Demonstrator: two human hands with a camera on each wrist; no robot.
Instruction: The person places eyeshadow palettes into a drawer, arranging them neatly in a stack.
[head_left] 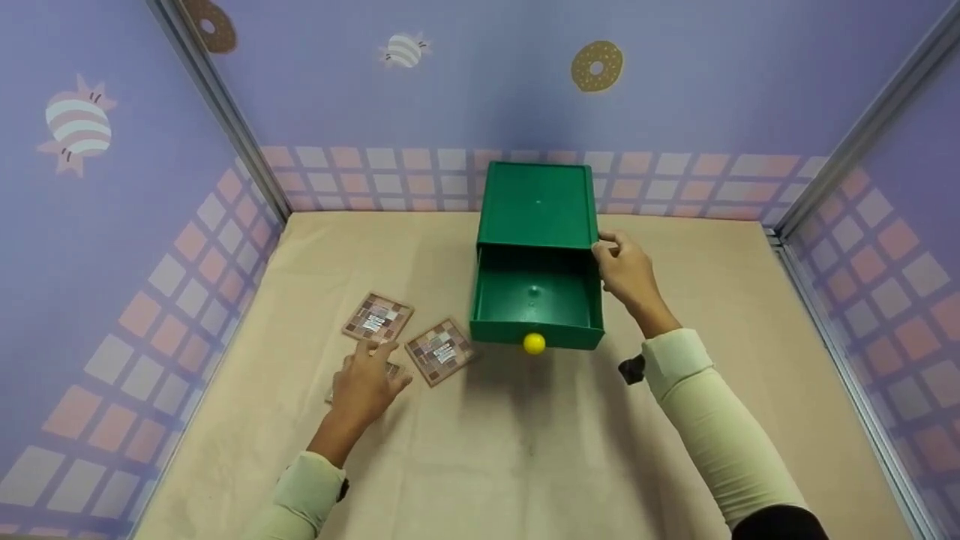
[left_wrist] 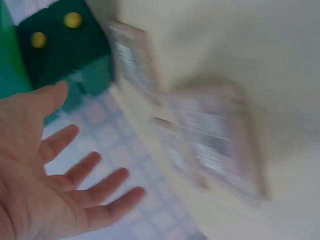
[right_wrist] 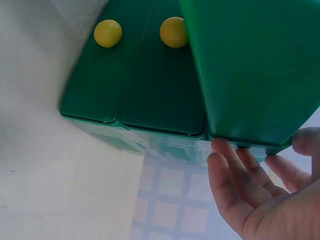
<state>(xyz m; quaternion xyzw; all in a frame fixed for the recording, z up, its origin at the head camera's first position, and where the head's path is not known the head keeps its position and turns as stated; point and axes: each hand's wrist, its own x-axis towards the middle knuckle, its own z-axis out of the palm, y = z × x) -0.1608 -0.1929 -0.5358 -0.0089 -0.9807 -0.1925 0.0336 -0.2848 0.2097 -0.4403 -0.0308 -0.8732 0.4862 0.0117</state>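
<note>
A green drawer cabinet point(head_left: 538, 202) stands near the back wall, its top drawer point(head_left: 536, 335) pulled out, with a yellow knob point(head_left: 534, 343) on the front. The drawer's visible inside is bare. My right hand point(head_left: 630, 274) holds the cabinet's right side at the upper corner, thumb by the top edge. Three flat square cases, patterned like eyeshadow palettes, lie left of the cabinet: a far palette point(head_left: 377, 318), a nearer palette point(head_left: 440, 352) and a partly covered palette point(head_left: 392, 370). My left hand point(head_left: 365, 384) hovers over the covered one, fingers spread and loosely bent, holding nothing.
Below the pulled-out drawer, two lower drawers are closed, with a yellow knob point(right_wrist: 108, 33) on the lowest one. Patterned panels point(head_left: 420, 180) enclose the cloth-covered table point(head_left: 480, 465) at the back and both sides.
</note>
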